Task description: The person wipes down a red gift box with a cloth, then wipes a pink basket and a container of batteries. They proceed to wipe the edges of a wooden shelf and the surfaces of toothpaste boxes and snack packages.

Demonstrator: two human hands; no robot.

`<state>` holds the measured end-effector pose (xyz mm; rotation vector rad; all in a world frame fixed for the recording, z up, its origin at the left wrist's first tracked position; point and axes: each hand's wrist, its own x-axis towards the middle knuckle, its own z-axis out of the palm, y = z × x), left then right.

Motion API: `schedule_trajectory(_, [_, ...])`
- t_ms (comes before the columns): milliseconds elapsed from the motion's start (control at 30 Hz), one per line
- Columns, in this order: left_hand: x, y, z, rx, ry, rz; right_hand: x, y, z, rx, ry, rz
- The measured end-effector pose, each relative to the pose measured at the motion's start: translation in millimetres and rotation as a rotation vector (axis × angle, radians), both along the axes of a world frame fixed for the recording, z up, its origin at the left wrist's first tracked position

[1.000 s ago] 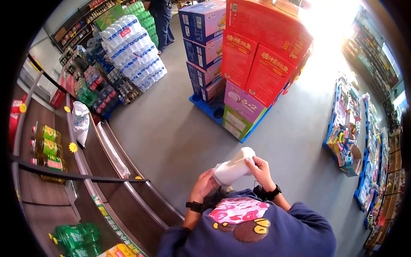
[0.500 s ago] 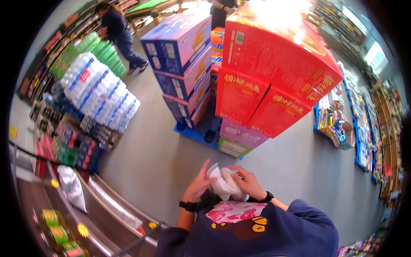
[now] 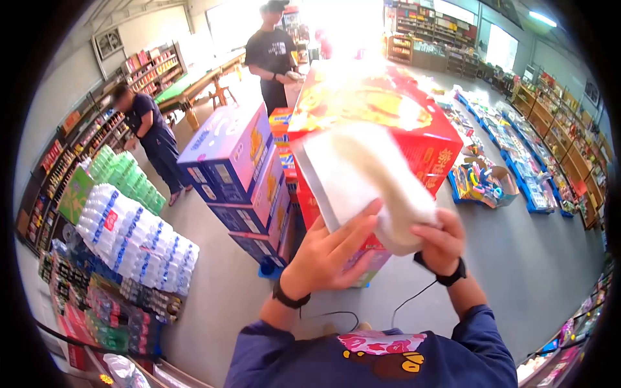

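Observation:
My left hand (image 3: 330,255) grips the lower edge of a white sheet-like piece (image 3: 333,178) with a greyish side edge, its fingers lying across the front. In my right hand (image 3: 442,242) is the lower right end of a long, rounded cream-coloured piece (image 3: 411,210), soft-looking and blurred, which overlaps the white sheet. Its exact kind cannot be made out. Both pieces are raised in front of a stack of red cartons (image 3: 430,139) and hide part of it. Black bands circle both wrists, and thin black cables hang below.
Purple-blue cartons (image 3: 223,161) stand stacked left of the red ones. Farther left are wrapped bottle packs (image 3: 139,236). One person (image 3: 272,61) stands behind the cartons, another (image 3: 155,132) by the left shelves. A box of colourful items (image 3: 485,184) sits right, near low blue pallets.
Both hands have risen from near my waist with the white and cream pieces, now spread out larger before the cartons. My view has tilted up, and the person at left has turned.

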<state>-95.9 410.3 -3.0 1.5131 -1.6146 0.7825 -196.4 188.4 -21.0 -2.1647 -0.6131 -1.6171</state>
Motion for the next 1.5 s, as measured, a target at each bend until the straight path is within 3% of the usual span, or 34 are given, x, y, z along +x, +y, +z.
schedule_trajectory(67, [12, -17, 37, -0.088, -0.213, -0.015, -2, -7, 48, -0.21, -0.193, -0.107])
schedule_trajectory(133, [31, -38, 66, -0.102, -0.294, -0.01, 1, -21, 68, -0.326, -0.148, -0.293])
schedule_trajectory(200, [41, -61, 100, -0.217, -0.256, 0.05, 24, -16, 113, -0.417, -0.294, -0.338])
schedule_trajectory(267, [76, -74, 116, -0.139, -0.399, 0.227, 45, -18, 131, -0.205, -0.121, -0.383])
schedule_trajectory(300, [87, -85, 128, -0.065, -0.228, 0.276, 56, -26, 140, -0.201, -0.127, -0.383])
schedule_trajectory(333, [116, -99, 130, -0.063, -0.236, 0.275, 70, -35, 147, -0.174, -0.003, -0.479])
schedule_trajectory(400, [173, -118, 113, 0.331, -0.068, 0.317, 94, -57, 151, -0.138, 0.13, -0.575])
schedule_trajectory(467, [156, -108, 114, 0.602, -0.076, 0.63, 109, -84, 145, -0.403, 0.32, -0.764])
schedule_trajectory(533, [113, -104, 130, 0.691, 0.0, 0.706, 100, -72, 151, -0.344, 0.221, -0.667])
schedule_trajectory(600, [108, -108, 121, 0.546, 0.003, 0.401, 97, -62, 151, -0.402, 0.213, -0.488])
schedule_trajectory(667, [105, -110, 117, 0.631, -0.038, 0.37, 95, -53, 154, -0.384, 0.496, -0.445])
schedule_trajectory(733, [107, -112, 120, 0.763, -0.124, 0.321, 110, -60, 158, -0.536, 0.757, -0.467])
schedule_trajectory(767, [134, -120, 116, 0.93, -0.391, 0.355, 123, -69, 161, -0.527, 0.76, -0.467])
schedule_trajectory(800, [143, -127, 116, 0.939, -0.391, 0.35, 138, -78, 162, -0.706, 0.841, -0.365])
schedule_trajectory(833, [148, -132, 115, 0.887, -0.124, 0.374, 146, -81, 162, -0.885, 0.915, -0.256])
schedule_trajectory(867, [154, -137, 117, 0.826, 0.141, 0.396, 152, -82, 158, -0.878, 0.916, -0.253])
schedule_trajectory(933, [167, -149, 124, 0.906, 0.133, 0.378, 161, -80, 153, -0.339, 1.128, -0.215])
schedule_trajectory(1000, [170, -157, 126, 0.728, -0.157, 0.498, 172, -86, 142, -0.359, 1.061, -0.226])
schedule_trajectory(1033, [169, -158, 127, 0.736, -0.162, 0.492, 174, -89, 138, -0.428, 0.997, -0.217])
schedule_trajectory(1133, [150, -147, 133, 0.835, 0.012, 0.462, 163, -78, 141, -0.556, 0.986, -0.317])
schedule_trajectory(1333, [135, -141, 120, 0.571, 0.094, 0.35, 156, -83, 129, -0.684, 0.719, -0.319])
schedule_trajectory(1400, [129, -142, 115, 0.631, 0.174, 0.59, 154, -84, 127, -0.677, 0.683, -0.31])
schedule_trajectory(1433, [128, -144, 108, 0.552, 0.082, 0.658, 155, -84, 126, -0.663, 0.64, -0.296])
schedule_trajectory(1500, [110, -147, 108, 0.515, 0.144, 0.751, 150, -81, 124, -0.677, 0.574, -0.345])
